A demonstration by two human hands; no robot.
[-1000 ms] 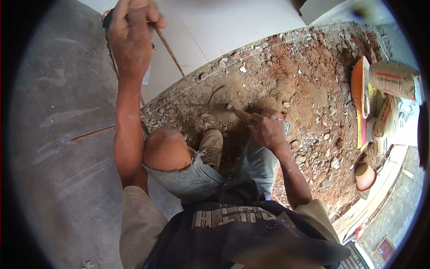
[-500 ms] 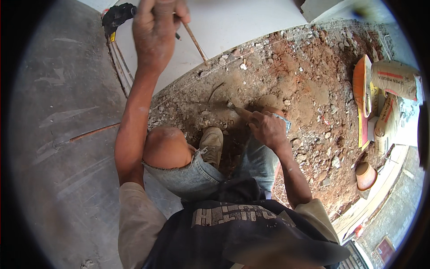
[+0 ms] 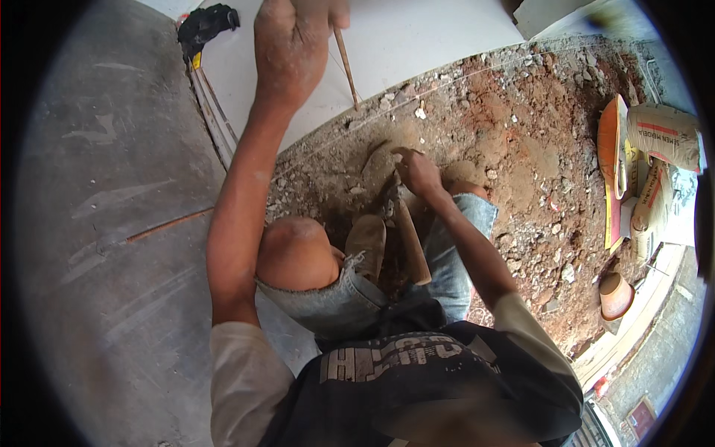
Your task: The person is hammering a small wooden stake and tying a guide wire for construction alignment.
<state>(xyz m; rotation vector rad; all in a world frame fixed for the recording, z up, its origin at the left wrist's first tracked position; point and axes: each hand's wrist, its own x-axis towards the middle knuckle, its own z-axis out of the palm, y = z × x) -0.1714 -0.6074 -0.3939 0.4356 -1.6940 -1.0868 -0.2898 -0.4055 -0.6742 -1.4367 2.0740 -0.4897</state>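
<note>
While the left hand (image 3: 294, 56) pinches a thin, straight, rust-brown rod (image 3: 345, 71), its lower end near the edge of the rubble-strewn brown dirt (image 3: 536, 175), steadiness matters; the right hand (image 3: 418, 173), half-curled, grip unclear, should avoid knocking the wooden-handled tool (image 3: 414, 242).

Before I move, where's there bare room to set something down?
Free: grey floor between rusty rod and left sleeve; white slab right of left hand, bordered by dirt. Crowded: shoe and wooden-handled tool near right hand, between knees.
</note>
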